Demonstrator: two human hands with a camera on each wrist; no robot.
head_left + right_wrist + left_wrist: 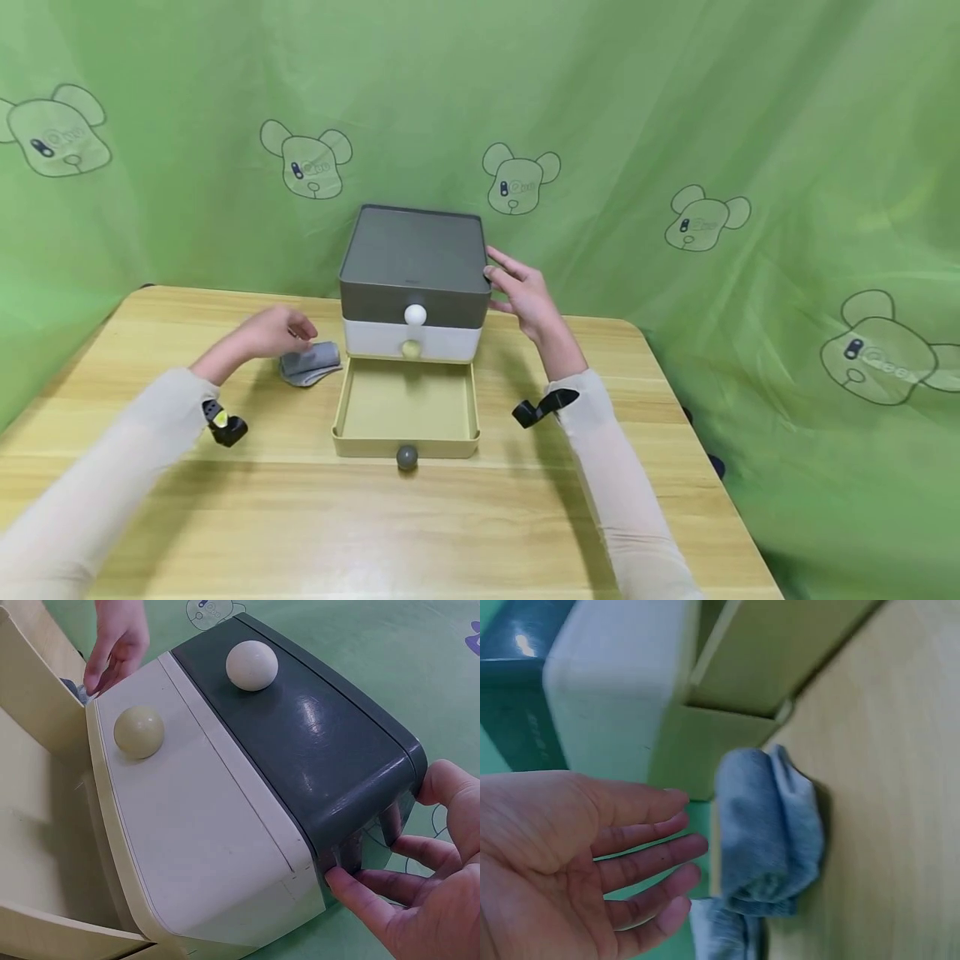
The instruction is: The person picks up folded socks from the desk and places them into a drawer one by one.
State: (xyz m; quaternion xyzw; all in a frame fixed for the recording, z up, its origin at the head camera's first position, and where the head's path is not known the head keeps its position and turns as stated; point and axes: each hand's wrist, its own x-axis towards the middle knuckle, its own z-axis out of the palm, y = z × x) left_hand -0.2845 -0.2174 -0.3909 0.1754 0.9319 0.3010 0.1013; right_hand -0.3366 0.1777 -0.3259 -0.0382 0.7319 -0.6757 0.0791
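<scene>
A small chest of three stacked drawers stands at the back of the table, with a dark grey top tier (416, 250) and a white middle tier (202, 802). Its yellow bottom drawer (405, 404) is pulled out and holds nothing. My right hand (528, 300) touches the dark tier's right side, thumb at the top edge and fingers spread along the side. Left of the chest lies a rolled grey-blue cloth (754, 832), with more grey-blue cloth (724, 930) beside it. My left hand (273, 332) is close by the roll, fingers loosely bent, holding nothing.
Round knobs mark the drawer fronts: a white knob (415, 314), a yellow knob (411, 349) and a dark grey knob (407, 457). Behind the wooden table (360, 525) hangs a green curtain (615, 100) with bear-head prints. Black straps sit on both wrists.
</scene>
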